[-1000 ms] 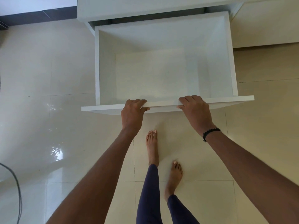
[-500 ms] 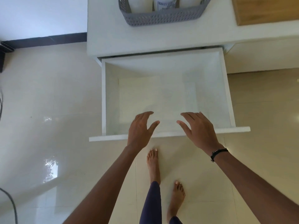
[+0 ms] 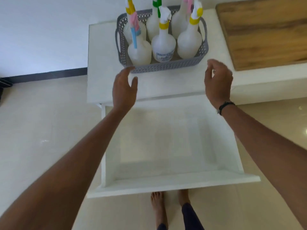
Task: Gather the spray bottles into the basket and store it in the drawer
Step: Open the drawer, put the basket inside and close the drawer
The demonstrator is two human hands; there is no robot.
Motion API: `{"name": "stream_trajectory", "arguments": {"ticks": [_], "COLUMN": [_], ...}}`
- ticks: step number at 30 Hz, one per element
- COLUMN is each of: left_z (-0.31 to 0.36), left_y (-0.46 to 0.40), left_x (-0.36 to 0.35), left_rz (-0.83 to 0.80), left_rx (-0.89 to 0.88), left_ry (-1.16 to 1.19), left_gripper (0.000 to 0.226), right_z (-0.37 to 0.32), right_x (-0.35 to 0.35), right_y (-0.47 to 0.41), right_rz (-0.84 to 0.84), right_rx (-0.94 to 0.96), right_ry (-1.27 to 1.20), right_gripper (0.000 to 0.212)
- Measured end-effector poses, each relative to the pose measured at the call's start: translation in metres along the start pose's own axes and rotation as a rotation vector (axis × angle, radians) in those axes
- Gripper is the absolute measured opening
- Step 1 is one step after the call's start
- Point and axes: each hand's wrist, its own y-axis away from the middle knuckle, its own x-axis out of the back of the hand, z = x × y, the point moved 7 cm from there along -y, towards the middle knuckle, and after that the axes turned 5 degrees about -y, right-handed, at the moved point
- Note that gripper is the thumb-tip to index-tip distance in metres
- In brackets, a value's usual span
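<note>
L hand (image 3: 125, 90) is up over the counter edge, fingers straight and loosely spread, thumb apart, gripping nothing. Its fingertips (image 3: 130, 68) sit right at the near-left corner of the basket (image 3: 166, 67); can't tell if they touch it. R hand (image 3: 217, 80) is raised near the basket's near-right corner, a bit apart from it, fingers loosely curled w/ nothing in them; blurry, so finer detail is lost. A dark bracelet (image 3: 225, 106) sits on the R wrist.

The basket is grey, perforated, w/ handle cutouts at both ends, and stands on the white counter (image 3: 103, 63), close to its front edge. Six spray bottles (image 3: 163, 47) stand upright inside in two rows, white bodies w/ yellow, pink, blue and green collars/triggers. The front middle one has a printed label, text too small to read.

Below the counter and both forearms, the white drawer (image 3: 166, 183) is pulled well out, nothing visible inside. A wooden board (image 3: 265, 34) lies on the counter to the R of the basket, apart from it. Bare feet (image 3: 157, 206) stand on the cream tile floor (image 3: 41, 130) just in front of the drawer front.
</note>
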Motion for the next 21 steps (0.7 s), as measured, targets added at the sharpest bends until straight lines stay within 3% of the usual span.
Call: {"name": "stream_trajectory", "arguments": {"ticks": [4,8,13,17,21], "left_z": [-0.007,-0.025,-0.047,-0.051,-0.06], "left_y": [-0.055,-0.091,-0.117,-0.129,-0.134], "left_x": [0.003,-0.008,-0.031,-0.043,-0.046], "left_rz": [0.133,0.117,0.051,0.052,0.088], "left_rx": [0.039,0.154,0.28,0.337,0.436], "left_ry": [-0.046,-0.113,-0.138,-0.121,-0.093], "left_gripper": [0.04,0.046,0.05,0.044,0.04], "right_z": [0.016,0.015,0.034,0.046,0.048], "right_x": [-0.014,-0.035,-0.065,-0.08,-0.087], "right_y": [-0.074,-0.115,-0.143,-0.149,-0.15], "right_rz": [0.038,-0.035,-0.114,-0.104,-0.107], "right_rx": [-0.064,-0.078,-0.154,-0.22,-0.251], "right_ry": [0.037,0.147,0.157,0.113,0.109], "right_gripper": [0.024,0.02,0.04,0.018,0.022]}}
